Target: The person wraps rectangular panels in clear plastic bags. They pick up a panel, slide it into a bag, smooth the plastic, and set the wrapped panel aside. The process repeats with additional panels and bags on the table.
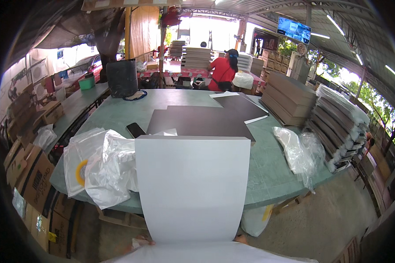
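whitish sheeting [193, 253] meets the near end of a white panel [193, 188] spanning the green table [272, 175]'s near edge, mostly uncovered and seemingly unfinished, left hand [144, 242] and right hand [241, 239] beside its corners, openness and hold impossible to tell.

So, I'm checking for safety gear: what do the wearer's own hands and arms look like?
Only small parts show. The left hand has no visible glove, though a whitish patch on or beside it is too blurred to identify. The right hand shows just a sliver, no glove visible. Forearms and sleeves can't be made out.
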The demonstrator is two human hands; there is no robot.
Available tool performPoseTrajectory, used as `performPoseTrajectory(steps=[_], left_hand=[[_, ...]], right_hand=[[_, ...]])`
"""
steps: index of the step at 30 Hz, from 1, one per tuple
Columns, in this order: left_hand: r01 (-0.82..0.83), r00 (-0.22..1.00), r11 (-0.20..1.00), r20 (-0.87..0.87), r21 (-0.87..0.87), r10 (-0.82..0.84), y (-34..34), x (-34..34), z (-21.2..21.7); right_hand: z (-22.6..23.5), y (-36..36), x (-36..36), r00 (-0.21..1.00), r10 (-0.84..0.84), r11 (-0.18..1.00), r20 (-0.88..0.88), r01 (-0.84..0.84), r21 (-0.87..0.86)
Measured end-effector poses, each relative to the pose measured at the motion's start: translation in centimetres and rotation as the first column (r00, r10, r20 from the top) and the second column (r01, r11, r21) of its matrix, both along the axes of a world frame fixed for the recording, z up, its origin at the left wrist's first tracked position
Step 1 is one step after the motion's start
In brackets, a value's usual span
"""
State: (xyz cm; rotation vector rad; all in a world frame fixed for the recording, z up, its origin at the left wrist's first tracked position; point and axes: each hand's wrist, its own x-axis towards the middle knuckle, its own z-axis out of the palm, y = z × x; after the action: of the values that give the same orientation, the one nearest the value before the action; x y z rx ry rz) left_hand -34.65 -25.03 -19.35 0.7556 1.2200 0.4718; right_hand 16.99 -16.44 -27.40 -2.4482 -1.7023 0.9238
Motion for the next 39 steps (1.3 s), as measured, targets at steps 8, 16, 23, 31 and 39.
performPoseTrajectory(steps=[8, 16, 23, 31, 39], left_hand=[[0.108, 0.991, 0.991, -0.088, 0.083, -0.1, 0.3, -2.3, 6.9], [0.016, 0.996, 0.999, -0.088, 0.048, -0.012, 0.6, -0.6, 2.0], [-0.093, 0.978, 0.995, -0.188, 0.018, 0.095, 1.8, -0.5, -2.8], [-0.112, 0.716, 0.783, -0.497, 0.612, 0.491, 3.0, -2.1, 26.7], [0.781, 0.473, 0.352, -0.12, 0.515, -0.873, 0.7, 12.8, 24.1]], right_hand=[[15.0, 0.9, 1.1, 0.892, 0.015, 0.931, -0.452, -0.177, -0.319], [9.5, -0.2, -0.1, 0.923, 0.257, 0.953, -0.286, -0.291, -0.085], [2.3, 0.5, 0.6, 0.986, -0.135, 0.991, -0.098, 0.136, 0.012], [17.2, 4.4, 3.8, 0.846, 0.376, 0.896, -0.378, -0.435, -0.083], [31.1, -5.2, -9.0, -0.179, 0.39, 0.119, -0.903, -0.963, 0.242]])
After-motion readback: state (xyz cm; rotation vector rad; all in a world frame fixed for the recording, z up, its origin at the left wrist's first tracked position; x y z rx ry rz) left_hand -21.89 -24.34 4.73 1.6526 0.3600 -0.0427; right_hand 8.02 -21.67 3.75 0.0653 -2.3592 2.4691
